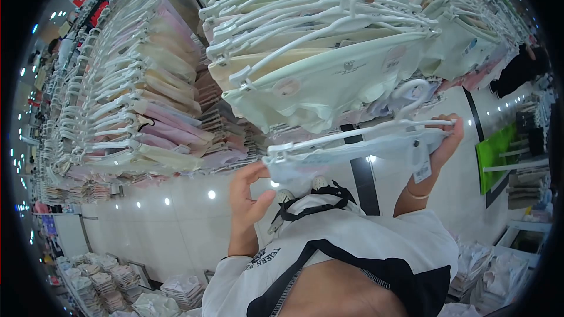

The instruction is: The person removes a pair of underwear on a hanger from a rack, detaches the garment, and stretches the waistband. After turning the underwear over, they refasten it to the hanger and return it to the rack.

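A white clip hanger [352,134] carrying pale blue underpants [352,154] is held out in front of my body, below the rack. My right hand [447,138] is closed around the hanger's right end. At the left end, the fingertips of my left hand [248,194] touch or sit just behind the garment's corner; its thumb stands apart from the fingers. A white paper tag [422,170] dangles near my right wrist. Just above, pale green underpants [341,79] hang at the front of a packed row on white hangers.
More underwear on hangers [167,91] fills a rack on the left. Folded stacks [111,279] lie at the lower left. A bright green panel [496,155] and display shelves stand at the right. A person in dark clothing [520,70] is at the far right. Glossy floor tiles [176,217] lie below.
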The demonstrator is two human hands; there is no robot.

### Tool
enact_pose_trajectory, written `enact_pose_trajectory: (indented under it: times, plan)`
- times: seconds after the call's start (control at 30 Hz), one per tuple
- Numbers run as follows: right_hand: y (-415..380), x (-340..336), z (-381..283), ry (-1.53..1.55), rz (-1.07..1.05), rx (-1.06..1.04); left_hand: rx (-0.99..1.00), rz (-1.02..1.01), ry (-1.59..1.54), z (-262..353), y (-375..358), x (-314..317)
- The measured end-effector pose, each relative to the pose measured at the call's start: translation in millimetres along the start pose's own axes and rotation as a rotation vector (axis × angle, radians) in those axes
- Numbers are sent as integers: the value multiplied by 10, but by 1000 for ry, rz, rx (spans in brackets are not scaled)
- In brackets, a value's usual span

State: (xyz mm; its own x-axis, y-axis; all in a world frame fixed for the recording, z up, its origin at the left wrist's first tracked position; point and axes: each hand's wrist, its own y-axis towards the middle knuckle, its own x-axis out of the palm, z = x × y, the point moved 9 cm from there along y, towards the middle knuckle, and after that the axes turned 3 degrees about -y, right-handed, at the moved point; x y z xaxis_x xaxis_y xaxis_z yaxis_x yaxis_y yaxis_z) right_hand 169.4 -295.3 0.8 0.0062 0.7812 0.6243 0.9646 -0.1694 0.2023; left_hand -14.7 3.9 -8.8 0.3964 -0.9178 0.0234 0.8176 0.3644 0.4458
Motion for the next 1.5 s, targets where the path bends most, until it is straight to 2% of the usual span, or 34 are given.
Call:
enact_pose_trajectory:
  times: [0.1,0.2,0.3,0.4,0.6,0.7,0.8,0.83,0.93,1.03,1.13,1.17,1.27,1.4,1.5]
  plan:
    - [186,-83,-160,116,-66,-43,-26,-205,39,-104,48,244]
    - [252,-223,-369,6,131,-157,-39,-261,96,-212,70,443]
    - [380,-354,-423,102,17,-120,-17,-200,80,-217,181,552]
    - [465,-548,-565,58,72,-189,2,-155,100,-259,271,641]
    - [584,-974,-843,-2,438,-283,-89,-38,40,-499,329,658]
    - [733,-1122,-1037,-64,359,-358,-150,126,34,-571,349,499]
    - [811,-1324,-1298,-184,476,-442,-101,326,56,-566,385,246]
    - [838,-1425,-1408,-195,514,-479,-131,368,97,-565,407,170]
    - [873,-1636,-1782,-213,609,-666,3,436,315,-439,493,29]
    - [612,-1637,-1932,-306,913,-824,-18,480,348,-457,570,-101]
    - [565,-1515,-1951,-407,865,-1005,10,492,406,-471,677,-210]
    - [631,-1557,-1930,-403,824,-1004,1,492,375,-490,711,-234]
    - [737,-1405,-1764,-437,898,-857,-74,495,388,-546,806,-265]
    - [865,-1170,-1570,-520,851,-840,-223,478,331,-746,904,-282]
    - [959,-1104,-1460,-495,782,-820,-195,386,322,-837,1020,-387]
